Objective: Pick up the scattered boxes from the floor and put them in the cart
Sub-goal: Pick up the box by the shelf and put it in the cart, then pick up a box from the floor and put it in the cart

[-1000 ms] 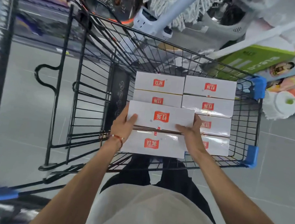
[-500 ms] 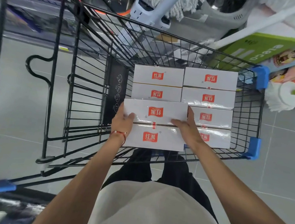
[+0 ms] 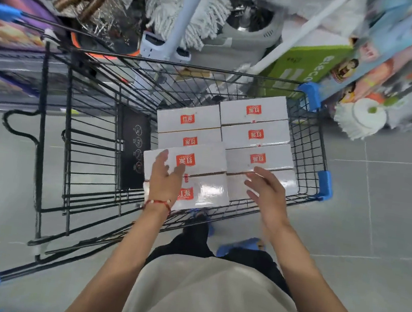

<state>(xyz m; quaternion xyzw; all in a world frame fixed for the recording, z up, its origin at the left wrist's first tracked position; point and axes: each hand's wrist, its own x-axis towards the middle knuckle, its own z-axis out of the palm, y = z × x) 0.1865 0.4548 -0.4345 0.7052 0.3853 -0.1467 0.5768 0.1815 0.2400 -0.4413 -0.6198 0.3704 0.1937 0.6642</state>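
— Where are the boxes?
— The white boxes (image 3: 255, 111) with red labels lie in two rows inside the cart (image 3: 324, 184), against its right wall. The askew box (image 3: 207, 160) sits higher in the left row, by the near edge.
— The hands?
— The left hand (image 3: 165, 179) lies on it, fingers straight. The right hand (image 3: 269, 193) is spread beside it, holding nothing. A mop head (image 3: 214, 17) stands past the far edge.

The head camera is looking steeply down, close over the cart (image 3: 304, 147) and grey floor (image 3: 375, 202).
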